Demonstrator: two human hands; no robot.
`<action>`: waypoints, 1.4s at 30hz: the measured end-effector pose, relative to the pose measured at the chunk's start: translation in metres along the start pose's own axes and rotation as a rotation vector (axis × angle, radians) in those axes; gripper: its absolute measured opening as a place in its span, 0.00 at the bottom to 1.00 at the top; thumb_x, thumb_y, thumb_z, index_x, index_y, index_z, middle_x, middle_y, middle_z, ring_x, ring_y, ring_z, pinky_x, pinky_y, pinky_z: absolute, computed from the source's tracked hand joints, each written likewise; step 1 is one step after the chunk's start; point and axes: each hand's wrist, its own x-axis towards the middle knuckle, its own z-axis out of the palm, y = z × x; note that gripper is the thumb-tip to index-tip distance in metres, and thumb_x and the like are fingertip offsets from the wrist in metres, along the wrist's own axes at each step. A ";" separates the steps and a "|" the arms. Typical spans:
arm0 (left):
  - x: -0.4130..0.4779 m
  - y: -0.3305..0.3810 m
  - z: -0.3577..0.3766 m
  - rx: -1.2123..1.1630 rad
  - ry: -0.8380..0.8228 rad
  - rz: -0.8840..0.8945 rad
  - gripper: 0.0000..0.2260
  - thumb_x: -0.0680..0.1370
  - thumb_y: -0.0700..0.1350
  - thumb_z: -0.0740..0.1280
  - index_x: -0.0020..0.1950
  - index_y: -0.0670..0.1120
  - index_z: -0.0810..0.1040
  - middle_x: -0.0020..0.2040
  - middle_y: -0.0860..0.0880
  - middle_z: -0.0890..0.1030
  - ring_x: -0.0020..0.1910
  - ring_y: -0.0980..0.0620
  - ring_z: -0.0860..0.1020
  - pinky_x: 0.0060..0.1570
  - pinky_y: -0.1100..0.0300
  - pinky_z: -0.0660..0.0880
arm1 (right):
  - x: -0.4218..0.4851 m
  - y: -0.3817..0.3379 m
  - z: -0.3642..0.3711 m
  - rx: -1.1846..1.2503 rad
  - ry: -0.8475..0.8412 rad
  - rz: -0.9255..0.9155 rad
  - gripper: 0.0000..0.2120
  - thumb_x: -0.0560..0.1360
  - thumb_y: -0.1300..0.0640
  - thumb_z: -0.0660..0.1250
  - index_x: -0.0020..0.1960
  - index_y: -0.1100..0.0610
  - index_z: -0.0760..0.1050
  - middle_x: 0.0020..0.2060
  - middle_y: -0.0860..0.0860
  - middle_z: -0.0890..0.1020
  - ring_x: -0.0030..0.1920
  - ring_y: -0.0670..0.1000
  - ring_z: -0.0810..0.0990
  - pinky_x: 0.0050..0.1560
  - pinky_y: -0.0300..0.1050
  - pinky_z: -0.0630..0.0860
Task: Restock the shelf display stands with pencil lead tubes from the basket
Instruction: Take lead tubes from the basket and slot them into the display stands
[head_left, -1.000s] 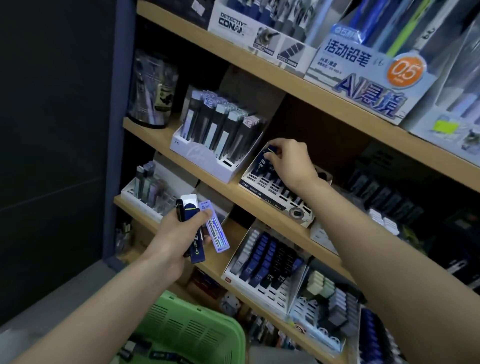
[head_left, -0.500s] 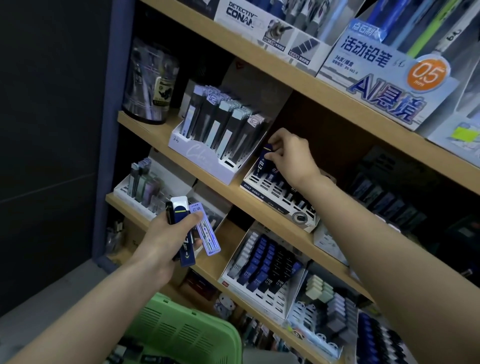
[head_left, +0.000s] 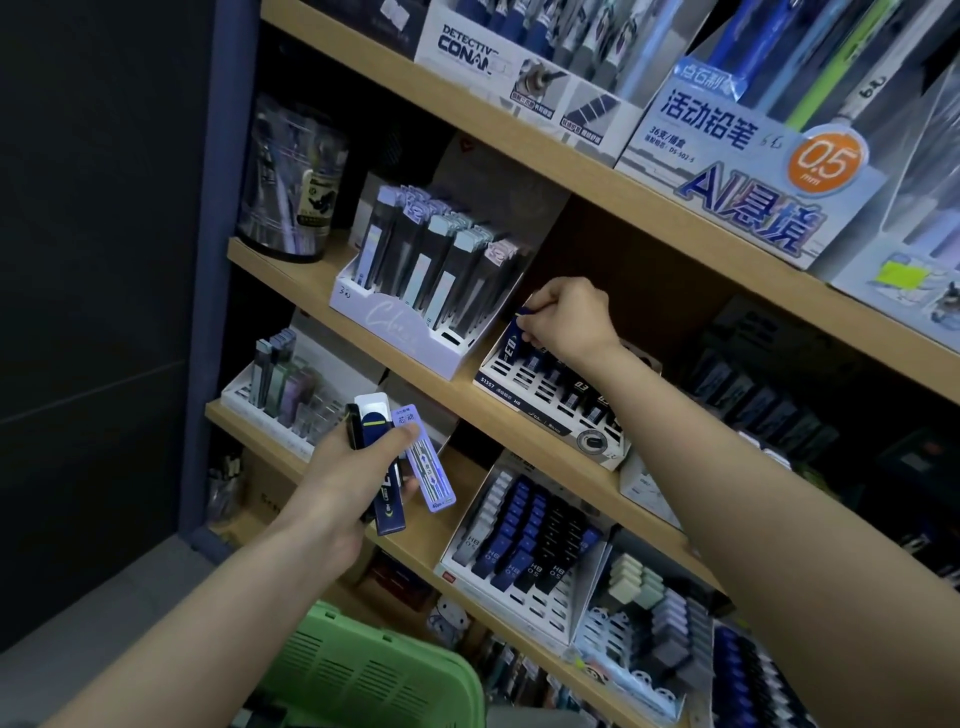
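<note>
The right hand (head_left: 566, 317) pinches a blue tube (head_left: 514, 340) — its bottom end seems to sit in the stand (head_left: 550, 415) just under the pinch. The left hand (head_left: 353, 467) grips more tubes (head_left: 388, 501), above the green basket (head_left: 374, 670).

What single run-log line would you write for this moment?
step: slotting tube | right hand: pinches dark blue lead tube at slotted stand | left hand: holds spare tubes | green basket: below
</note>
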 end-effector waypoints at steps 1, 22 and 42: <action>-0.001 0.001 -0.001 0.001 -0.003 0.003 0.03 0.77 0.42 0.68 0.50 0.45 0.78 0.43 0.45 0.81 0.33 0.52 0.76 0.23 0.68 0.73 | 0.001 0.000 -0.001 0.028 0.007 0.013 0.07 0.71 0.61 0.73 0.39 0.52 0.76 0.44 0.57 0.82 0.45 0.54 0.82 0.48 0.51 0.81; 0.002 -0.001 0.004 0.016 -0.008 0.012 0.04 0.77 0.42 0.68 0.50 0.45 0.77 0.42 0.45 0.81 0.33 0.52 0.76 0.23 0.68 0.72 | -0.040 0.003 -0.003 -0.320 0.155 -0.282 0.13 0.79 0.58 0.62 0.62 0.59 0.71 0.56 0.56 0.76 0.52 0.53 0.78 0.49 0.51 0.78; -0.013 -0.014 0.035 -0.006 -0.094 0.005 0.14 0.75 0.51 0.68 0.52 0.41 0.80 0.37 0.47 0.81 0.32 0.54 0.75 0.26 0.65 0.74 | -0.154 0.020 -0.014 0.431 -0.321 -0.015 0.12 0.78 0.57 0.64 0.59 0.48 0.79 0.50 0.41 0.81 0.48 0.36 0.77 0.50 0.31 0.72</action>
